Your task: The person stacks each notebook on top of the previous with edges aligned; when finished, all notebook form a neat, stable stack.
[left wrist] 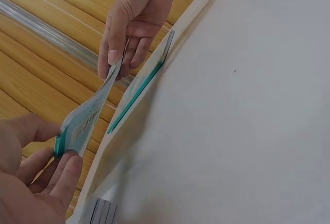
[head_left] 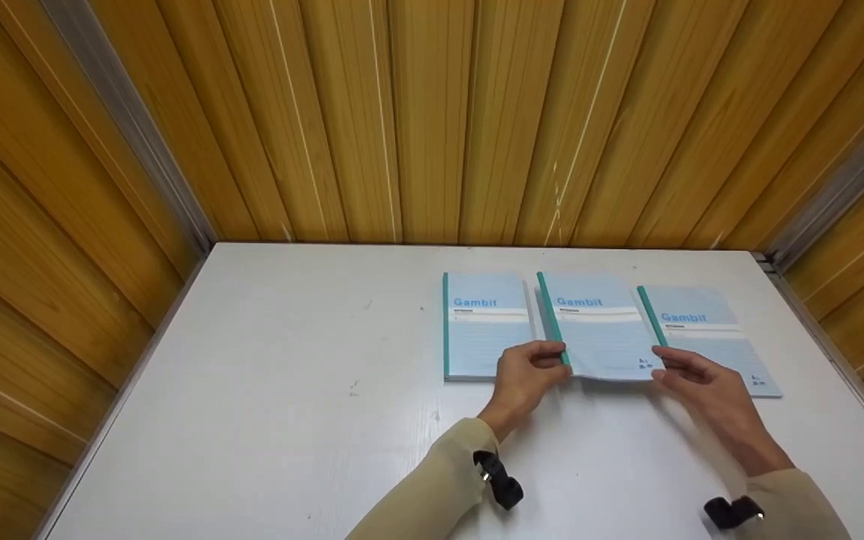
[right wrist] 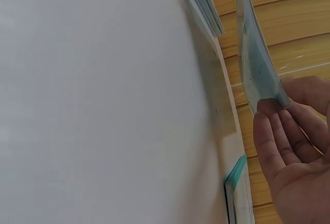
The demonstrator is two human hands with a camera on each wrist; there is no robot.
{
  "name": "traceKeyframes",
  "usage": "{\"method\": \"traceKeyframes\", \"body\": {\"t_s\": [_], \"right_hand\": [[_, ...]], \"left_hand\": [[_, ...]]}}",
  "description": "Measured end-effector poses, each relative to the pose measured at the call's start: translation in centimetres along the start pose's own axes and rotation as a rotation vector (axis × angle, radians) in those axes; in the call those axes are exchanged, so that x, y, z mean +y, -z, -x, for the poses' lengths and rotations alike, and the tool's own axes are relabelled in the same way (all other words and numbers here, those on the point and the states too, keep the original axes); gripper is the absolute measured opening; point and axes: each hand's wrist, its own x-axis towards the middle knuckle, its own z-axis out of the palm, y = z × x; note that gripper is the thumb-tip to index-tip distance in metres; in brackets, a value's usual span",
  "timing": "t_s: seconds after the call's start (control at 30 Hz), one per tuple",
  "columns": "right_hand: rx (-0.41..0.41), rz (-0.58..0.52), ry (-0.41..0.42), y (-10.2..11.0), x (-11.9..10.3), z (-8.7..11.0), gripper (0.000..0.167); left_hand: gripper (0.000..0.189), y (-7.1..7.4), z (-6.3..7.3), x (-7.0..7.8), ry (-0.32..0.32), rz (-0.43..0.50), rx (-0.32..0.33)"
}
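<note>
A light blue notebook (head_left: pixel 598 330) with a green spine and "Gambit" on its cover is held above the white table between both hands. My left hand (head_left: pixel 523 379) pinches its lower spine corner, thumb on one face and fingers on the other. The lower right corner is pinched by my right hand (head_left: pixel 709 390). From the side, in the left wrist view, the raised notebook (left wrist: pixel 85 118) looks slightly bent. To its left lies a stack of matching notebooks (head_left: pixel 484 341); its layered edges show in the right wrist view. Another such notebook (head_left: pixel 709 330) lies to the right, partly behind my right hand.
The white table (head_left: pixel 267 390) stretches to the left and toward the front. Yellow wood-patterned panels (head_left: pixel 432 120) rise behind it and at both sides, with grey metal strips in the corners. Black straps with small devices (head_left: pixel 503 484) sit on both wrists.
</note>
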Motion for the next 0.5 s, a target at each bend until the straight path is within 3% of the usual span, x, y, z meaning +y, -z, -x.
{"method": "traceKeyframes", "body": {"t_s": [0.23,0.5], "right_hand": [[0.010,-0.034,0.020,-1.9,-1.3,-0.4,0.059],[0.005,-0.032,0.056,-4.6,-3.2,-1.1,0.057]], "left_hand": [[0.031,2.0,0.4,0.2,-0.077,-0.018,-0.018],[0.033,5.1,0.5,0.4,-0.119,-0.066,0.014]]}}
